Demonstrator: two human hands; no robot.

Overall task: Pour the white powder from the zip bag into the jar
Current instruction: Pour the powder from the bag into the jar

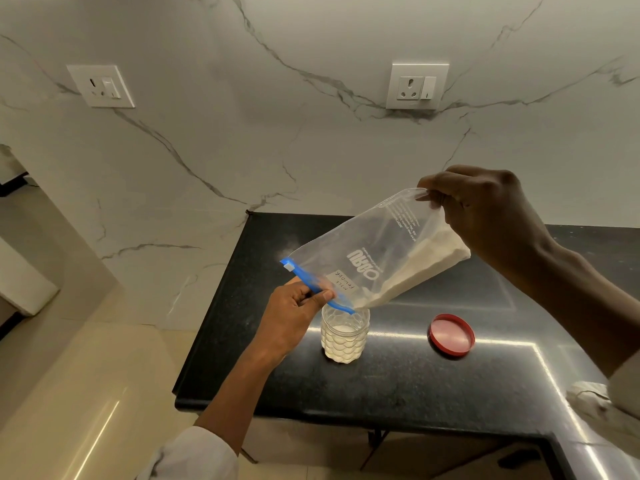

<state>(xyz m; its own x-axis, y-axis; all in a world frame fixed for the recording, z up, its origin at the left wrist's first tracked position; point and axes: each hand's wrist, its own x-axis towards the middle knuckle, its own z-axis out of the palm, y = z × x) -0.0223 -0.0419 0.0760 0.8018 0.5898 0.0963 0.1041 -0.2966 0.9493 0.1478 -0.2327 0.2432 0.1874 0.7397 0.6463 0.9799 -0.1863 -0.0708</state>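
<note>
In the head view the pour is under way: the clear plastic zip bag with a blue zipper strip (367,258) slants across the middle of the frame, its open corner over the mouth of the clear textured plastic jar (344,336) at lower centre, which is already partly filled. White powder (415,268) lies along the bag's lower edge.

The left hand (294,317) pinches the blue strip just beside the jar. The right hand (485,216), raised at the right, pinches the bag's bottom corner.

Next, I judge, comes a steeper lift with the mouth kept centred. A round red lid (452,336) lies right of the jar on the black stone counter (398,386).
</note>
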